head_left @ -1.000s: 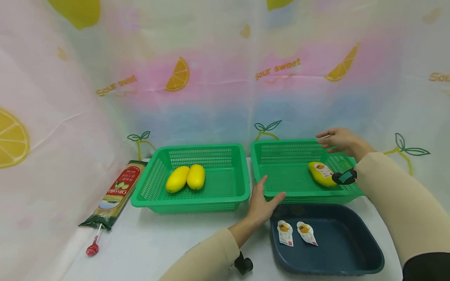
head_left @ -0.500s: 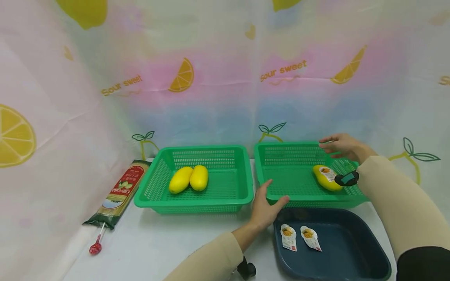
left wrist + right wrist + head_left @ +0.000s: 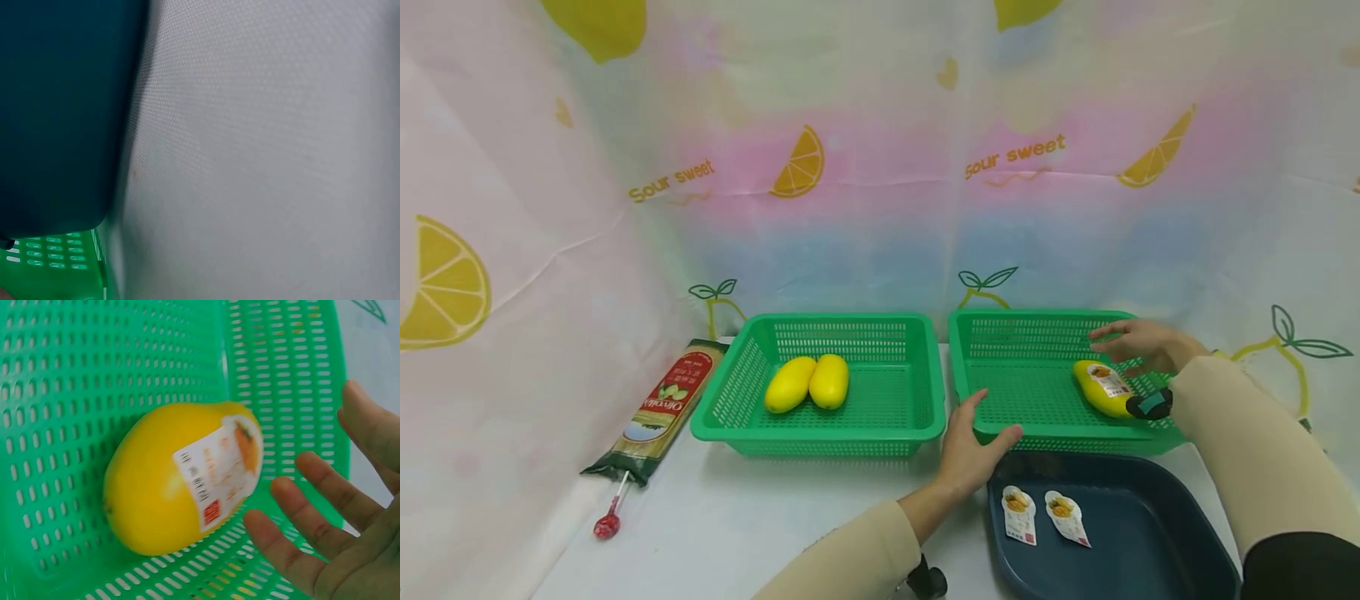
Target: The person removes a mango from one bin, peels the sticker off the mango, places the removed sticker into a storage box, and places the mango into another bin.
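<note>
A yellow mango (image 3: 1102,389) with a white printed label (image 3: 222,469) lies in the right end of the right green basket (image 3: 1037,436). Over that end is my right hand (image 3: 1142,343), its fingers extended and spread, holding nothing. In the right wrist view the fingertips (image 3: 262,525) point toward the mango with a gap between. My left hand (image 3: 966,450), thumb and fingers spread wide, is at the basket's front left corner; whether it touches the rim I cannot tell. Two label stickers (image 3: 1019,515) lie in the dark blue tray (image 3: 1138,533) in front.
Two plain yellow mangoes (image 3: 829,382) lie in the left green basket (image 3: 820,436). Further left are an Olivoila packet (image 3: 666,408) and a red lollipop (image 3: 607,524). A printed cloth (image 3: 880,167) hangs behind the white table (image 3: 820,508).
My right hand has come down lower over the right basket's end. The left hand keeps its place at the basket corner. The whole head view has shifted slightly.
</note>
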Available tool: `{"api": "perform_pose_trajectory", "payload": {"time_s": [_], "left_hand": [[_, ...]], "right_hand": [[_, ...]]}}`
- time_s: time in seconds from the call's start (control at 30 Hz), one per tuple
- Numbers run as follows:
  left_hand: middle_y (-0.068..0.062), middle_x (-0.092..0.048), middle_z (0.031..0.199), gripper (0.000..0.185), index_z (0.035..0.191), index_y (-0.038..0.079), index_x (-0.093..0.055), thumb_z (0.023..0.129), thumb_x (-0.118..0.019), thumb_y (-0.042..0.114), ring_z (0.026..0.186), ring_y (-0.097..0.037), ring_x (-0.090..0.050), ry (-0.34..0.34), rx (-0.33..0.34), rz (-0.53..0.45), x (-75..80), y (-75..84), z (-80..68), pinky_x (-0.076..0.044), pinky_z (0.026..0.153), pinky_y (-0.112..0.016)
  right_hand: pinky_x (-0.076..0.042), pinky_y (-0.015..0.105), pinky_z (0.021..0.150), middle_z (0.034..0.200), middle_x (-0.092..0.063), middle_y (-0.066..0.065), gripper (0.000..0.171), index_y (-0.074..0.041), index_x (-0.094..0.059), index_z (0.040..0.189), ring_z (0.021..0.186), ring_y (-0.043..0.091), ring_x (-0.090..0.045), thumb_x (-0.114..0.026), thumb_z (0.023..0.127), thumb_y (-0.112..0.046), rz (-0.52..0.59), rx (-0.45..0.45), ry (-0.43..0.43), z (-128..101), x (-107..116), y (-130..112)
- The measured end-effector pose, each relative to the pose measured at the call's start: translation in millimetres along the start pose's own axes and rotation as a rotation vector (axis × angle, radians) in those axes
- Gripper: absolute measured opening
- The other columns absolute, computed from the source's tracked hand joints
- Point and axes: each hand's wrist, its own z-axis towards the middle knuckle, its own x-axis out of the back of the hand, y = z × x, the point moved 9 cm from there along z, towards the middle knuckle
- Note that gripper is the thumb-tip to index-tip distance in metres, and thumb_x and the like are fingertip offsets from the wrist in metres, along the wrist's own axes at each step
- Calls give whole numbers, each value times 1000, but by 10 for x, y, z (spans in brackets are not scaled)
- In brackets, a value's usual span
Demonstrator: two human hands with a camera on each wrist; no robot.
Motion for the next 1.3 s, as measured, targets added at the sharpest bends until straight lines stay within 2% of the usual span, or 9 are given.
{"api": "perform_pose_trajectory", "payload": {"time_s": [0.3, 0.47, 0.73, 0.93, 1.03, 1.1, 1.2, 1.23, 1.3], "left_hand": [[-10, -39, 154, 68, 149, 24, -39, 91, -67, 44, 143, -34, -38, -2, -3, -6, -6, -16, 3, -35, 111, -58], [-10, -39, 154, 67, 149, 24, -40, 91, -67, 43, 143, -33, -38, 1, -4, 0, -7, -24, -3, -35, 111, -58], [-10, -39, 154, 68, 149, 23, -40, 91, -67, 43, 143, -34, -38, 0, 0, 3, -5, -7, -13, -36, 111, -58], [-10, -39, 153, 68, 149, 24, -40, 90, -68, 44, 142, -33, -39, 7, 4, 7, 2, -13, -18, -36, 111, -58], [-10, -39, 154, 68, 149, 24, -40, 90, -68, 44, 142, -33, -38, 6, -1, 9, -2, -14, -20, -35, 111, -57], [-9, -39, 154, 68, 149, 25, -39, 91, -68, 44, 143, -33, -38, 4, -2, 9, -7, -15, -19, -35, 111, -57], [-9, -39, 154, 68, 149, 25, -39, 91, -68, 44, 143, -33, -38, 3, -2, 8, -10, -18, -18, -36, 111, -58], [-9, -39, 154, 68, 149, 26, -39, 91, -68, 44, 143, -33, -38, 3, -1, 6, -10, -18, -18, -36, 111, -58], [-9, -39, 154, 68, 149, 26, -39, 91, -68, 44, 143, -33, -38, 3, 1, 5, -8, -19, -18, -36, 111, -58]], "right_hand": [[-50, 48, 95, 156, -10, 38, 71, 3, -16, 154, 141, 59, -16, -51, 103, -30, -29, -44, -41, 54, -82, 170], [-51, 48, 95, 156, -12, 38, 71, 5, -16, 154, 140, 60, -15, -54, 101, -25, -10, -58, -56, 60, -138, 211], [-53, 44, 88, 154, -20, 36, 72, 4, -19, 153, 138, 58, -25, -58, 99, -21, 8, -64, -69, 71, -174, 275], [-54, 48, 90, 154, -19, 37, 72, 5, -19, 153, 137, 60, -25, -59, 98, -19, -8, -47, -93, 73, -190, 278], [-54, 47, 88, 152, -20, 39, 72, 5, -20, 153, 128, 54, -41, -60, 98, -17, 7, -45, -94, 69, -201, 277], [-53, 44, 84, 145, -32, 38, 71, 5, -20, 153, 112, 42, -52, -60, 98, -16, 34, -47, -95, 72, -212, 281], [-50, 39, 78, 128, -50, 23, 71, 4, -21, 153, 94, 24, -54, -60, 97, -16, 74, -58, -95, 76, -230, 287], [-49, 39, 77, 125, -53, 17, 71, 3, -22, 153, 90, 21, -52, -61, 97, -17, 89, -64, -95, 77, -236, 289], [-50, 39, 77, 124, -53, 14, 71, 2, -23, 153, 90, 20, -53, -61, 97, -18, 100, -69, -91, 77, -246, 290]]}}
